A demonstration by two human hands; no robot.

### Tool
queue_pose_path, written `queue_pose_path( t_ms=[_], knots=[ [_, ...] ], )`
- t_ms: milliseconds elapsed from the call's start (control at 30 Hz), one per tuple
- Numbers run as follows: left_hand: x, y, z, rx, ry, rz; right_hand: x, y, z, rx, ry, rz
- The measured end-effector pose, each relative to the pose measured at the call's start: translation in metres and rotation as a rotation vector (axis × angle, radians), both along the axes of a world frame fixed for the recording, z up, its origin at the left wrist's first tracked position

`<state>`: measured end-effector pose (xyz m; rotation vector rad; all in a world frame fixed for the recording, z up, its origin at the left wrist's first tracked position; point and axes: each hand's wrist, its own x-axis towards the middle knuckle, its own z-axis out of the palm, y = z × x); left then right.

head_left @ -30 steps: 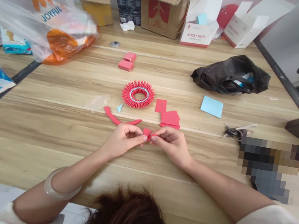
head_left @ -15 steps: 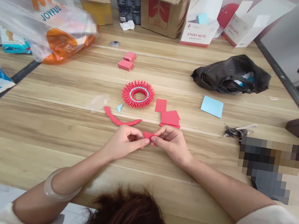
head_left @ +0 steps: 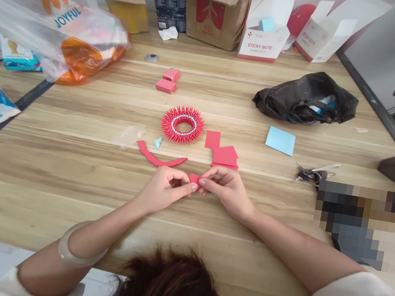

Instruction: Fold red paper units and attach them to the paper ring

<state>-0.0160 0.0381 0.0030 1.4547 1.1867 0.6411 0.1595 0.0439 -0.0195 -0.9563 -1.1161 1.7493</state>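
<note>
A small folded piece of red paper [head_left: 194,178] is pinched between both hands just above the table. My left hand [head_left: 165,186] grips its left side with thumb and fingers, while my right hand [head_left: 227,189] pinches the right side. Beyond the hands lie loose red paper sheets [head_left: 225,156] in a small pile. A curved chain of red folded pieces [head_left: 159,163] rests to the left. Farther back sits a spiky red ring of folded paper [head_left: 166,121] with a pale blue inner band. A small light blue folded piece [head_left: 158,142] lies near the chain.
Two pink-red paper blocks [head_left: 166,86] lie farther back. A light blue paper pad [head_left: 280,140] and a black plastic bag [head_left: 304,97] are at the right. Cardboard boxes [head_left: 215,19] and a sticky note box [head_left: 259,44] line the back. A plastic bag [head_left: 90,41] stands left.
The fingers have shifted slightly on the small red paper, and its visible shape between them looks a little different. Everything else on the table stays put.
</note>
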Motion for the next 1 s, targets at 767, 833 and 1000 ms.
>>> queue_pose_path(
  t_ms=[767,833,1000],
  knots=[
    [0.0,-0.0013,0.0003,0.02,0.048,-0.004,0.0008,0.0004,0.0001,-0.032,0.029,0.027],
    [-0.0002,-0.0009,0.0003,0.031,0.066,-0.018,0.0016,0.0012,-0.0001,-0.036,0.024,0.037],
    [0.0001,-0.0005,0.0001,0.05,0.053,-0.03,0.003,0.0039,0.0015,-0.067,0.001,0.038]
  ],
)
